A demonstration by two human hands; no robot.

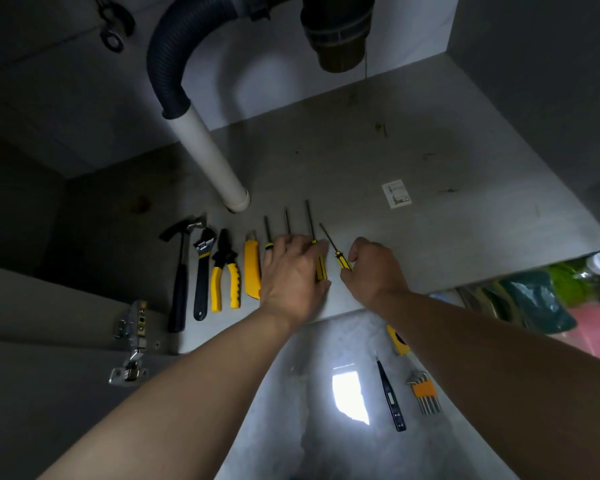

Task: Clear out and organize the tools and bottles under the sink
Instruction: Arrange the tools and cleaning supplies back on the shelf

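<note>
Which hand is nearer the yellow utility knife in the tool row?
Left. The left hand lies just right of the utility knife, nearly touching it; the right hand is farther right, past a tilted screwdriver.

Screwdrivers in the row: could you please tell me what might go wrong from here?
The small screwdriver pinched by the right hand lies tilted, its tip near the next shaft, so straightening it could nudge the row. The left hand rests on the screwdrivers beside the knife; sliding left might bump it.
</note>
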